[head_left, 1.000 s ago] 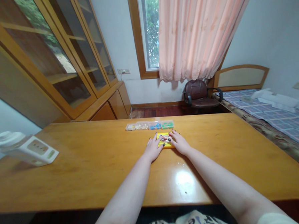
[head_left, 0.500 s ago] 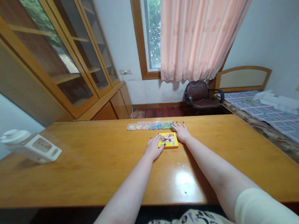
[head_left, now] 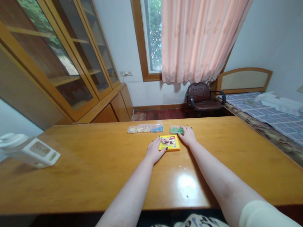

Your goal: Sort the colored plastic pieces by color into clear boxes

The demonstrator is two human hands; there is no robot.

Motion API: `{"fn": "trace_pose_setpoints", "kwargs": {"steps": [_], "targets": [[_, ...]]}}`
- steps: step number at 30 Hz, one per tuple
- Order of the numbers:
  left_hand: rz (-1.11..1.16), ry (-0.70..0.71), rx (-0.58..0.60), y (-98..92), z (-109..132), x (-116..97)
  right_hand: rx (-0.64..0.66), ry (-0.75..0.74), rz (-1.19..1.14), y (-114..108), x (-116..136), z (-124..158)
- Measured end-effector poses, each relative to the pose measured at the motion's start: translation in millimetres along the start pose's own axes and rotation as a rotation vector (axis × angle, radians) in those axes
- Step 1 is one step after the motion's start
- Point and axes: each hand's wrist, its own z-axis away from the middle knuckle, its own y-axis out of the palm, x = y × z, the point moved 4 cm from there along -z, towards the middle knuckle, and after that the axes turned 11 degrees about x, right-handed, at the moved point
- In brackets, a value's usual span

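On the wooden table lies a flat yellow box (head_left: 171, 143) with a printed picture on top. My left hand (head_left: 155, 151) holds its left end, thumb at the near edge and fingers over the far left part. Just beyond and to the right, my right hand (head_left: 187, 136) grips a small clear plastic box of green pieces (head_left: 176, 129), its thumb on the near side and fingers over the right end. Left of this box, across a gap, stand a clear box of blue pieces (head_left: 156, 128), one of pale pieces (head_left: 143, 128) and a smaller one (head_left: 132, 129) with whitish-yellow contents.
A white plastic jug (head_left: 28, 150) stands at the table's left. Past the far table edge are a brown office chair (head_left: 201, 96) and a bed (head_left: 275, 113) to the right. A glass-fronted cabinet (head_left: 69, 56) rises at the left.
My right hand has slid the box of green pieces to the right, away from the box of blue pieces, and a gap shows there now. My left hand stays on the yellow box.
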Motion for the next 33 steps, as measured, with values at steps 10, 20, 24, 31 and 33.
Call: {"fn": "trace_pose_setpoints", "kwargs": {"steps": [10, 20, 24, 31, 33], "targets": [[0.041, -0.01, 0.012, 1.3, -1, 2, -0.12, -0.016, -0.105, -3, -1, 1], [0.136, -0.019, 0.021, -2.0, 0, 3, -0.062, -0.359, -0.459, 4, 31, 55], [0.145, 0.008, 0.011, 1.7, -2, 8, 0.006, -0.336, -0.425, 7, 45, 64], [0.269, 0.106, -0.295, -18.7, 0, 11, 0.013, -0.297, -0.477, 1, 42, 62], [0.196, 0.095, -0.386, -35.5, -5, 8, 0.008, -0.288, -0.52, 1, 40, 62]]}}
